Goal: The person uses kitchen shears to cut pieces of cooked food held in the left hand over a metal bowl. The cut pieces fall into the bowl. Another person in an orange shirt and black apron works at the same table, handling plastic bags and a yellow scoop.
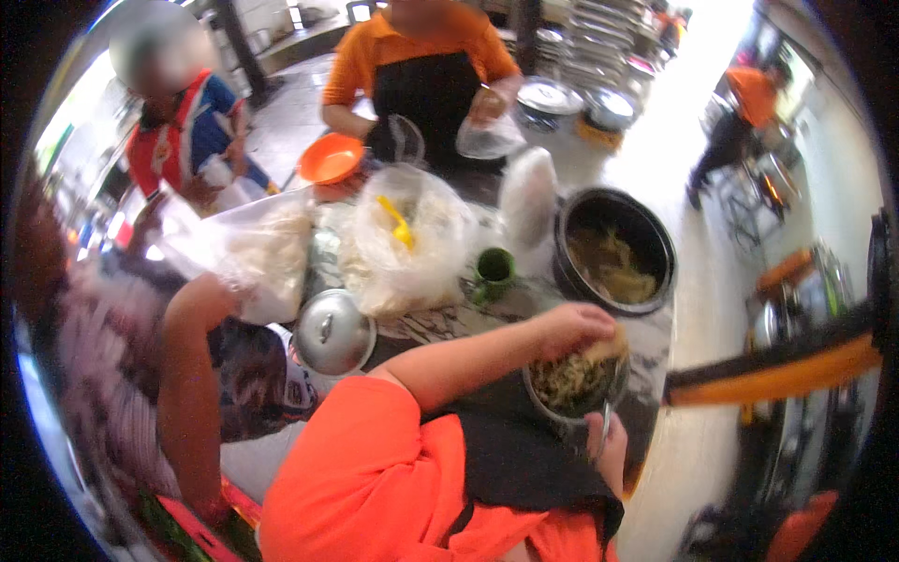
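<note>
Both hands engaged

In fingers of left hand [573,328], pale piece [607,347] is pinched above bowl [556,412] of chopped food [567,382]; spillage could be caused by a knocked rim. Metal utensil [606,418] is held in fingers of right hand [611,448] at near-right rim, long axis pointed forward; tip not made out.

Setting: kitchen, apparently a commercial or communal one. Evidence: marbled worktop [426,325] carrying a large black pot [565,274] with food in it, a bowl of chopped food [543,409] and a plastic bag of pale food [403,272]; tall stack of metal vessels [599,42] behind, lidded pots [548,96] nearby. Staffing: co-worker [426,94] in orange top and dark apron; another person [752,98] farther off (orange top too).
</note>
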